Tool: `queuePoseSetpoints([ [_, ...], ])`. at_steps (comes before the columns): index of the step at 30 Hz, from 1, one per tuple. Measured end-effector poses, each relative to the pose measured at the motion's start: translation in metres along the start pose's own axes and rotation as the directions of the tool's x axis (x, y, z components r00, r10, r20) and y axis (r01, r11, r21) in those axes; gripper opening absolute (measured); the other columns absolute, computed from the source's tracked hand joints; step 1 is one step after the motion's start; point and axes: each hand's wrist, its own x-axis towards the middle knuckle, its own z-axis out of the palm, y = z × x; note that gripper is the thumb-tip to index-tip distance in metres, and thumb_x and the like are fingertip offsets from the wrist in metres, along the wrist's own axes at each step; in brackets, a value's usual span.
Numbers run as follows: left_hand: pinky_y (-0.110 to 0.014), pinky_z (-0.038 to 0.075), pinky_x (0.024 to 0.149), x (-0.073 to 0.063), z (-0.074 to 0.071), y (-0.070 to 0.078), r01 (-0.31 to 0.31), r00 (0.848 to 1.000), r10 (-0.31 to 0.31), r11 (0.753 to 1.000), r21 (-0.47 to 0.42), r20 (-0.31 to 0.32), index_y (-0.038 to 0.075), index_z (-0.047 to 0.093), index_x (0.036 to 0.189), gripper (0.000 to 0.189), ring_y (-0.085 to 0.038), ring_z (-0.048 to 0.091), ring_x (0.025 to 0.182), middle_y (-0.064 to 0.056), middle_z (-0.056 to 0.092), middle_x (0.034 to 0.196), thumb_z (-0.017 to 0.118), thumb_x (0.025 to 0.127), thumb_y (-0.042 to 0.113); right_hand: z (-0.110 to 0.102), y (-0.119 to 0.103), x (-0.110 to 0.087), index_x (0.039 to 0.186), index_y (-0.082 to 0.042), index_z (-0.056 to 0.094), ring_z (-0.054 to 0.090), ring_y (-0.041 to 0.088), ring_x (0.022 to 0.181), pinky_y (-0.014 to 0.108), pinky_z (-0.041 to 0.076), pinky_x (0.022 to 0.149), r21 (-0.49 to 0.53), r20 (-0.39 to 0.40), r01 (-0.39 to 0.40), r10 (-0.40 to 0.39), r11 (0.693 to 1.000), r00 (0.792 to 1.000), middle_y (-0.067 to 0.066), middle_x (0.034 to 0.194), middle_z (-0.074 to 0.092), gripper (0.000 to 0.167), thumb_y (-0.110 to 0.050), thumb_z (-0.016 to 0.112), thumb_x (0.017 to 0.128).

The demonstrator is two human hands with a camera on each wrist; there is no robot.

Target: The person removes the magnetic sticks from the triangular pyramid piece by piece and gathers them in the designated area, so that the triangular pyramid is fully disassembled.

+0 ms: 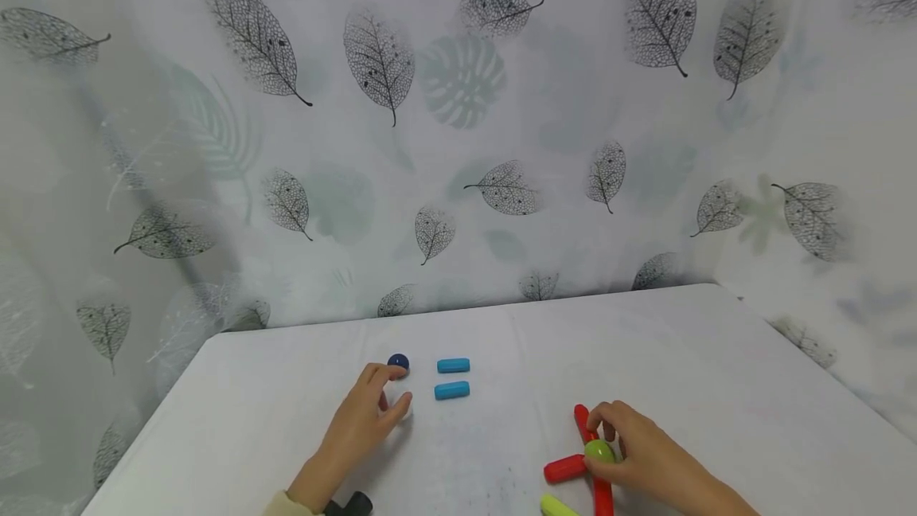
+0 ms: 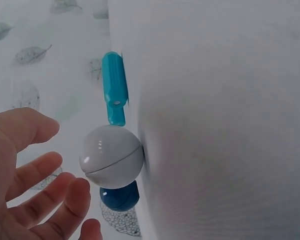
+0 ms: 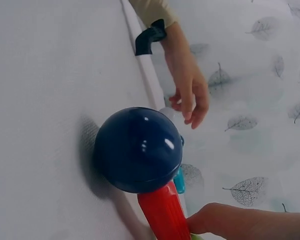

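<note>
My left hand [image 1: 361,420] reaches over the table with fingers spread and bent a little, and holds nothing. Beside it sits a white ball [image 2: 111,156] with a seam, and a dark blue ball [image 1: 398,361] lies just beyond. Thumb and fingers of my right hand [image 1: 641,452] pinch a green ball [image 1: 599,451] over the red sticks. One red stick [image 1: 565,469] points left from the green ball; a longer red piece [image 1: 603,498] runs toward me. In the right wrist view a large dark blue ball [image 3: 139,150] overlaps the end of a red stick [image 3: 164,212].
Two light blue sticks [image 1: 453,377] lie right of the left hand. A yellow-green stick [image 1: 557,506] shows at the bottom edge. A black band-like piece [image 1: 358,504] is near the left wrist. Behind the white table [image 1: 501,436] hangs a leaf-print curtain [image 1: 444,142].
</note>
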Motion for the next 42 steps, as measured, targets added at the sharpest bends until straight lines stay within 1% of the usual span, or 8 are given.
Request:
queuePoseSetpoints([
  [2,-0.019,0.039,0.054,0.0,-0.001,0.002,-0.02,1.0,0.019,1.0,0.024,0.007,0.01,0.064,0.114,0.031,-0.006,0.046,0.068,-0.005,0.057,0.106,0.074,0.086,0.019,-0.001,0.001,0.001,0.101,-0.009,0.054,0.045,0.008,0.066,0.021,0.043,0.054,0.02,0.044,-0.028,0.028,0.999,0.999,0.0,0.083,0.05,0.033,-0.022,0.077,0.08],
  [5,-0.02,0.042,0.057,-0.002,-0.003,0.004,-0.021,0.998,0.018,0.998,0.063,0.054,0.012,0.065,0.111,0.034,-0.008,0.048,0.071,-0.002,0.058,0.103,0.078,0.081,0.023,-0.001,0.004,0.001,0.102,-0.008,0.053,0.046,0.007,0.066,0.022,0.043,0.055,0.052,0.072,-0.004,0.0,0.999,0.997,0.0,0.083,0.052,0.032,-0.02,0.075,0.082],
  [10,-0.021,0.041,0.058,-0.004,-0.006,0.0,0.026,0.992,-0.032,0.998,0.05,0.122,0.013,0.064,0.102,0.031,-0.01,0.046,0.072,0.002,0.051,0.091,0.078,0.075,0.014,-0.001,0.003,0.001,0.104,-0.007,0.054,0.046,0.007,0.064,0.021,0.044,0.055,0.072,0.094,0.008,-0.015,0.997,0.995,0.001,0.084,0.052,0.032,-0.019,0.075,0.083],
  [15,-0.021,0.045,0.062,-0.002,-0.004,-0.008,0.057,0.994,-0.055,0.998,-0.023,0.089,0.009,0.065,0.1,0.022,-0.011,0.049,0.072,0.0,0.053,0.093,0.076,0.081,0.011,0.0,0.002,0.003,0.106,-0.006,0.056,0.047,0.006,0.064,0.021,0.045,0.055,0.081,0.1,0.032,-0.04,0.996,0.994,0.001,0.086,0.053,0.032,-0.019,0.074,0.083],
  [23,-0.026,0.054,0.071,0.001,0.0,-0.02,0.116,0.993,-0.11,0.982,-0.149,0.045,0.005,0.063,0.108,0.021,-0.014,0.061,0.082,-0.006,0.06,0.104,0.07,0.088,0.006,0.005,0.001,0.001,0.109,-0.005,0.057,0.048,0.002,0.065,0.02,0.045,0.057,0.122,0.084,0.124,-0.135,0.985,0.987,-0.002,0.088,0.053,0.031,-0.017,0.073,0.085],
  [32,-0.032,0.05,0.072,0.0,-0.007,-0.012,0.181,0.983,-0.181,0.982,-0.047,0.019,0.01,0.064,0.112,0.031,-0.018,0.06,0.092,-0.003,0.062,0.108,0.074,0.085,0.019,0.009,-0.005,0.004,0.107,-0.005,0.061,0.051,0.001,0.067,0.02,0.049,0.059,0.143,0.073,0.165,-0.176,0.976,0.982,-0.006,0.091,0.058,0.027,-0.017,0.073,0.086],
  [37,-0.039,0.05,0.082,0.001,-0.006,-0.007,0.117,0.991,-0.118,0.993,-0.009,-0.063,0.01,0.066,0.111,0.027,-0.02,0.059,0.097,-0.004,0.063,0.109,0.073,0.085,0.016,0.014,-0.005,0.004,0.105,-0.008,0.062,0.051,0.001,0.071,0.02,0.049,0.06,0.15,0.047,0.195,-0.204,0.969,0.978,-0.008,0.091,0.058,0.022,-0.016,0.072,0.087],
  [42,-0.042,0.051,0.083,-0.001,-0.002,0.004,0.008,0.991,-0.009,1.0,-0.003,-0.134,0.011,0.067,0.106,0.023,-0.021,0.06,0.095,-0.003,0.065,0.104,0.073,0.083,0.012,0.019,-0.006,0.003,0.107,-0.007,0.063,0.053,0.001,0.076,0.021,0.051,0.063,0.191,0.064,0.202,-0.218,0.96,0.974,-0.006,0.093,0.06,0.023,-0.015,0.071,0.088],
])
